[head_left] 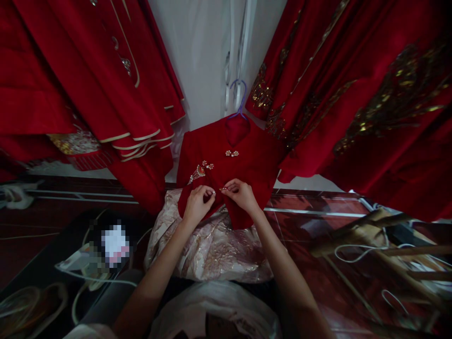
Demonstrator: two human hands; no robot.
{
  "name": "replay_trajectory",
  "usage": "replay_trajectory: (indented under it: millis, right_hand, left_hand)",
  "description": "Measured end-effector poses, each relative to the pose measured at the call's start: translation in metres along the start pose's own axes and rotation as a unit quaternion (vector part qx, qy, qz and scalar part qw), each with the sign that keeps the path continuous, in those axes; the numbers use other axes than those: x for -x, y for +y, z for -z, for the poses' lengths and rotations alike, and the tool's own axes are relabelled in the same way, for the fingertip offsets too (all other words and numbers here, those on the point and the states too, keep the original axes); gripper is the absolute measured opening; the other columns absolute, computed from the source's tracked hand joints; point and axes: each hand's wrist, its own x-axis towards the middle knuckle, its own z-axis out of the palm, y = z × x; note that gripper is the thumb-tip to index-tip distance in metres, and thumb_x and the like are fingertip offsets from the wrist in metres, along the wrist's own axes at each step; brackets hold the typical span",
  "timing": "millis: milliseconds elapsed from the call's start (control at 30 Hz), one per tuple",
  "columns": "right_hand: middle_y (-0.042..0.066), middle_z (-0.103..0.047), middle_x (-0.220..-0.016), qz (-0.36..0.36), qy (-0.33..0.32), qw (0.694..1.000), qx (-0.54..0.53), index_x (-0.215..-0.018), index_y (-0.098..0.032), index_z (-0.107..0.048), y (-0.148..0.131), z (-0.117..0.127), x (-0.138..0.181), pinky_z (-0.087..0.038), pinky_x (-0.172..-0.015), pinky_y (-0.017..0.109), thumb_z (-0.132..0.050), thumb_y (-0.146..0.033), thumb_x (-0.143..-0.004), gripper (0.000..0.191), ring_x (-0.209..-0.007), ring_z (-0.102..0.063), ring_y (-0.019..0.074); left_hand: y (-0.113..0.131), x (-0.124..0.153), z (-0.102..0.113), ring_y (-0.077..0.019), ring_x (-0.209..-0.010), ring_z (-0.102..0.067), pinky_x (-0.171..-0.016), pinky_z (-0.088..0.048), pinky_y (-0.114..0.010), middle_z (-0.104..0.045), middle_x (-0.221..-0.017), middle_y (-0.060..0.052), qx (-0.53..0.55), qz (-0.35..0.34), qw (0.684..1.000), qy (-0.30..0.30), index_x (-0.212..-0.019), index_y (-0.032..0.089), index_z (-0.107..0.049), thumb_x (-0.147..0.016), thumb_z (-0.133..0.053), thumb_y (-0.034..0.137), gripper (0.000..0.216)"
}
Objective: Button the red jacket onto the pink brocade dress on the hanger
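A red top [229, 174] hangs in front of me on a purple hanger [240, 101], its lower part over my lap. A beaded floral clasp [232, 153] joins its front near the neck, and a beaded ornament [200, 172] sits on its left side. My right hand [240, 194] pinches a small beaded clasp [223, 189] at the front opening. Close beside it, my left hand [198, 202] is closed in a pinch; what lies between its fingertips is too small to make out. Under the top, shiny pale pink cloth [215, 249] covers my lap.
Red garments with pale piping [141, 103] hang at the left, and red garments with gold sequins [370, 103] at the right. A dark surface [42, 254] at lower left bears cords. A wooden frame [384, 235] with white cords stands at lower right.
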Motion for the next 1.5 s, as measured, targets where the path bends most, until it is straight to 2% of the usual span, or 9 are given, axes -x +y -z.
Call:
replay_trajectory:
  millis: [100, 167, 400, 700, 833, 967, 1200, 1400, 1500]
  right_hand:
    - [0.002, -0.070, -0.077, 0.029, -0.051, 0.998, -0.036, -0.084, -0.018, -0.067, -0.002, -0.006, 0.001, -0.052, -0.070, 0.024, -0.074, -0.032, -0.072, 0.019, -0.072, -0.065, 0.0124]
    - [0.002, -0.071, -0.078, 0.036, -0.048, 0.997, -0.048, -0.086, -0.018, -0.068, -0.003, -0.010, 0.002, -0.053, -0.071, 0.024, -0.073, -0.032, -0.073, 0.020, -0.073, -0.066, 0.0127]
    - [0.003, -0.072, -0.080, 0.049, -0.064, 0.995, -0.051, -0.088, -0.018, -0.070, -0.008, -0.008, 0.004, -0.053, -0.072, 0.024, -0.071, -0.031, -0.076, 0.018, -0.075, -0.068, 0.0131]
    - [0.001, -0.071, -0.077, 0.042, 0.003, 0.999, -0.010, -0.085, -0.019, -0.070, -0.010, -0.018, 0.006, -0.053, -0.067, 0.022, -0.067, -0.024, -0.079, 0.009, -0.071, -0.067, 0.0120]
    - [0.001, -0.071, -0.077, 0.047, -0.007, 0.999, -0.009, -0.086, -0.020, -0.070, -0.010, -0.018, 0.007, -0.053, -0.066, 0.022, -0.065, -0.022, -0.079, 0.008, -0.071, -0.066, 0.0119]
    - [0.001, -0.071, -0.078, 0.048, -0.025, 0.998, -0.011, -0.087, -0.019, -0.070, -0.012, -0.014, 0.008, -0.053, -0.067, 0.022, -0.067, -0.025, -0.078, 0.011, -0.073, -0.067, 0.0123]
    - [0.000, -0.070, -0.078, 0.054, 0.003, 0.999, -0.005, -0.087, -0.020, -0.070, -0.009, -0.020, 0.008, -0.053, -0.065, 0.021, -0.063, -0.023, -0.080, 0.010, -0.070, -0.066, 0.0114]
    - [0.002, -0.068, -0.085, 0.073, 0.001, 0.997, 0.029, -0.091, -0.020, -0.068, -0.012, -0.019, 0.009, -0.052, -0.064, 0.021, -0.061, -0.023, -0.081, 0.013, -0.070, -0.063, 0.0113]
    - [0.004, -0.067, -0.090, 0.086, 0.035, 0.994, 0.052, -0.092, -0.019, -0.068, -0.018, -0.009, 0.008, -0.052, -0.066, 0.022, -0.061, -0.024, -0.082, 0.014, -0.070, -0.063, 0.0112]
  left_hand:
    - [0.002, -0.001, 0.001, -0.0128, -0.070, -0.064, -0.069, -0.051, -0.025, -0.069, -0.079, -0.001, 0.068, 0.060, 0.996, 0.005, -0.086, 0.019, -0.065, -0.081, -0.061, 0.022, 0.007]
    - [0.001, -0.001, 0.001, -0.0127, -0.069, -0.066, -0.067, -0.052, -0.024, -0.071, -0.079, -0.001, 0.104, 0.091, 0.990, 0.004, -0.088, 0.019, -0.066, -0.079, -0.062, 0.023, 0.011]
    - [-0.010, -0.001, -0.003, -0.0152, -0.073, -0.069, -0.071, -0.056, -0.028, -0.074, -0.084, -0.005, 0.181, 0.129, 0.975, -0.008, -0.089, 0.016, -0.068, -0.077, -0.063, 0.026, 0.017]
    - [-0.006, -0.002, -0.003, -0.0151, -0.074, -0.070, -0.072, -0.057, -0.028, -0.074, -0.084, -0.005, 0.182, 0.111, 0.977, -0.023, -0.088, 0.016, -0.068, -0.075, -0.063, 0.022, 0.016]
    - [-0.009, -0.002, -0.005, -0.0159, -0.073, -0.070, -0.071, -0.057, -0.028, -0.074, -0.083, -0.005, 0.184, 0.126, 0.975, -0.010, -0.086, 0.017, -0.069, -0.076, -0.066, 0.029, 0.016]
    - [-0.010, -0.003, -0.008, -0.0161, -0.073, -0.070, -0.072, -0.058, -0.029, -0.075, -0.083, -0.005, 0.189, 0.135, 0.973, -0.009, -0.088, 0.017, -0.070, -0.074, -0.065, 0.023, 0.016]
    - [-0.015, -0.004, -0.005, -0.0167, -0.075, -0.071, -0.076, -0.057, -0.030, -0.075, -0.085, -0.005, 0.172, 0.136, 0.975, -0.035, -0.088, 0.018, -0.072, -0.073, -0.065, 0.022, 0.017]
    - [-0.017, -0.006, -0.002, -0.0140, -0.073, -0.067, -0.070, -0.053, -0.026, -0.072, -0.082, -0.003, 0.146, 0.096, 0.983, -0.051, -0.088, 0.018, -0.068, -0.074, -0.063, 0.020, 0.014]
    - [-0.017, -0.009, 0.002, -0.0116, -0.069, -0.062, -0.061, -0.049, -0.023, -0.067, -0.085, -0.002, 0.118, 0.086, 0.989, -0.028, -0.100, 0.018, -0.062, -0.072, -0.066, 0.020, 0.028]
